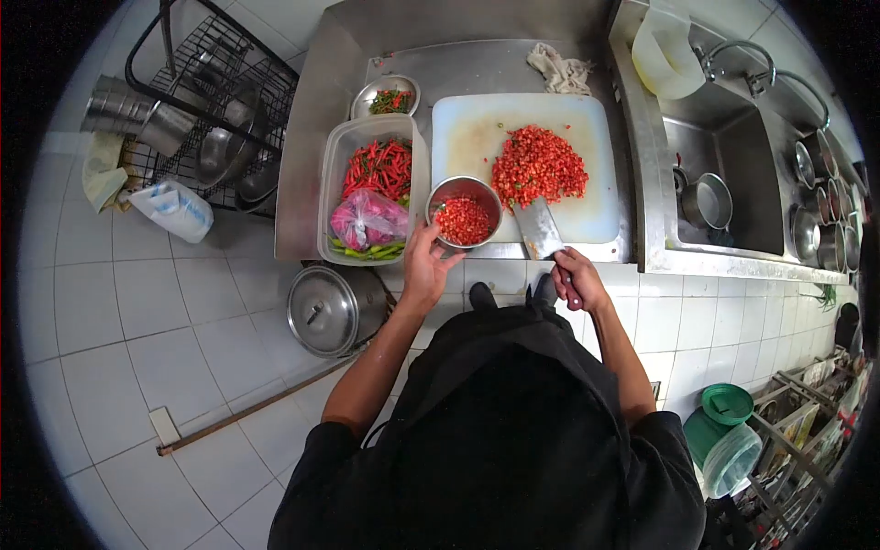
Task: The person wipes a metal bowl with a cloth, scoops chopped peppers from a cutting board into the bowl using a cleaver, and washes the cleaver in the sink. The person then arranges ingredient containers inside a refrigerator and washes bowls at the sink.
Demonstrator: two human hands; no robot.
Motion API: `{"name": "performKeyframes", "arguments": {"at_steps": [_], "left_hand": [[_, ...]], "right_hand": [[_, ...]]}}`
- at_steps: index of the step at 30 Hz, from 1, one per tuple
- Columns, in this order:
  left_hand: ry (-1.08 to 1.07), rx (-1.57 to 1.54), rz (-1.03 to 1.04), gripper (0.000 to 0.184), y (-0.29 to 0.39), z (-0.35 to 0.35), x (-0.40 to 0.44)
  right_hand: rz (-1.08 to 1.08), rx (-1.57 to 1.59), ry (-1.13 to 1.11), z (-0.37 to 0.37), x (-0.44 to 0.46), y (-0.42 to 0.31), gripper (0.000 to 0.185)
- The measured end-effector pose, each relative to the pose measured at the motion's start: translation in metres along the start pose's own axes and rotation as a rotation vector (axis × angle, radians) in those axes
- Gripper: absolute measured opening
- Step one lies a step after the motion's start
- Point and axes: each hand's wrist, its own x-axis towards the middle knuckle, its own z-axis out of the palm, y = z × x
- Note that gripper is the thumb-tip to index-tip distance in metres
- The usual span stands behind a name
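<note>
My left hand (429, 269) grips a round metal bowl (498, 216) by its near left side, at the front edge of the cutting board. Chopped red chillies (462, 221) lie inside the bowl. In my right hand (578, 277) is the handle of a cleaver (539, 229), its broad blade flat on the white cutting board (467, 119). The blade's far end touches a heap of chopped red chillies (539, 167). Left of the board stands a clear plastic tub (327, 215) with whole red chillies (378, 169), a pink plastic bag (368, 220) and green chillies (367, 250).
A small metal bowl (356, 108) with chilli stems sits behind the tub. A crumpled cloth (559, 69) lies behind the board. To the right is a sink (733, 128) with a pan (708, 201). A lidded pot (324, 312) stands on the floor at left.
</note>
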Motion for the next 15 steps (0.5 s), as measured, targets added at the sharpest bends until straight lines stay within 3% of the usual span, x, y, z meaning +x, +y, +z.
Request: {"name": "performKeyframes", "arguments": {"at_steps": [15], "left_hand": [[-0.029, 0.055, 0.103, 0.057, -0.007, 0.002, 0.024]], "right_hand": [[-0.019, -0.082, -0.015, -0.006, -0.017, -0.03, 0.018]]}}
